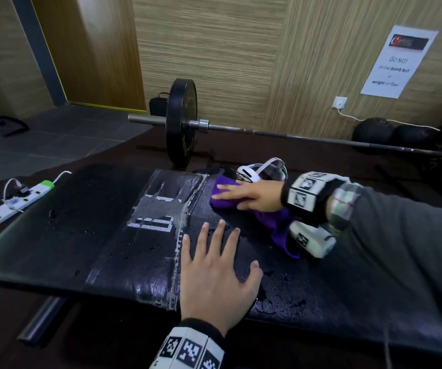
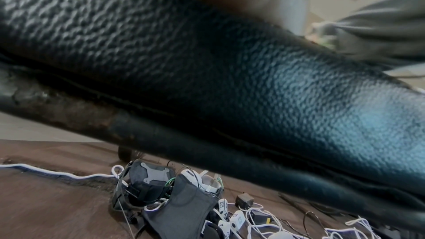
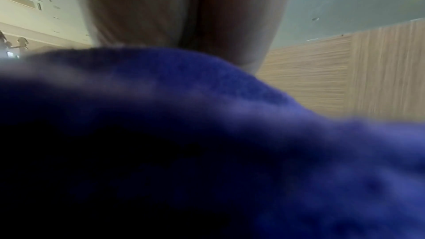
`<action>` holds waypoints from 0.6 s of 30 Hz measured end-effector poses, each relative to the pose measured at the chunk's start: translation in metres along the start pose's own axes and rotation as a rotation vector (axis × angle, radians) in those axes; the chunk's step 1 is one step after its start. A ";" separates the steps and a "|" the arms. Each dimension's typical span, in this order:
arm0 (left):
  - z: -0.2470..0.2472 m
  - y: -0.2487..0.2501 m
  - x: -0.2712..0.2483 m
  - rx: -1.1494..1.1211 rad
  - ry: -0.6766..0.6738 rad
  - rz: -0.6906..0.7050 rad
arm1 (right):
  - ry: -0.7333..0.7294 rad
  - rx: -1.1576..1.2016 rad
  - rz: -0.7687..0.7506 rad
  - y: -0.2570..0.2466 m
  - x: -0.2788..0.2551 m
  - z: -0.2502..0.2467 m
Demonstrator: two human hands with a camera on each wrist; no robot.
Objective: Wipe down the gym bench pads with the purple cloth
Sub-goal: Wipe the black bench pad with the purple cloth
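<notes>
Wiping is underway: the right grip [image 1: 251,194] presses flat-fingered on the purple cloth [image 1: 225,199] beneath it; the left grip [image 1: 218,275] lies spread on the table [image 1: 55,235]. Next, a sweep toward the droplets beside the left grip.

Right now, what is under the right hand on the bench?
The crumpled purple cloth lies under the right hand, whose straight fingers press it onto the black padded bench. The pad surface beneath the cloth is covered, so its state cannot be seen.

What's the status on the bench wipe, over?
Right hand pressing purple cloth on bench pad. Left hand flat, bracing pad. Droplets remain; nothing blocking.
</notes>
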State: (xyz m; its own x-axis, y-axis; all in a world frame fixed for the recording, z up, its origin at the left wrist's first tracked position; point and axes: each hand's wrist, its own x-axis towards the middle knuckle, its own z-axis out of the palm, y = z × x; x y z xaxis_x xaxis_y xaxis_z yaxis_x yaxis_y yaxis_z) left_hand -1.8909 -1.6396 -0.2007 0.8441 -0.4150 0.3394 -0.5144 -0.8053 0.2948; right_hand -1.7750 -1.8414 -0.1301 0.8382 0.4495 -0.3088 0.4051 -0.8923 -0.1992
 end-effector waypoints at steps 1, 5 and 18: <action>0.000 0.000 0.000 -0.001 -0.001 -0.001 | -0.003 0.035 -0.025 0.005 -0.012 0.003; 0.000 0.000 0.000 0.002 -0.004 -0.004 | 0.035 0.117 0.108 0.028 -0.046 -0.001; 0.000 -0.001 0.001 0.000 -0.007 -0.005 | 0.047 0.026 0.125 0.001 -0.051 0.007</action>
State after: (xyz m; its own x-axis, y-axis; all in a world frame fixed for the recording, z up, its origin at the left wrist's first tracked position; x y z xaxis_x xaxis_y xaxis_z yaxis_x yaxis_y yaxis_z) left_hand -1.8900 -1.6394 -0.2007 0.8477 -0.4140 0.3317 -0.5103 -0.8072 0.2967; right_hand -1.8198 -1.8649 -0.1207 0.8979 0.3320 -0.2891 0.2874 -0.9395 -0.1861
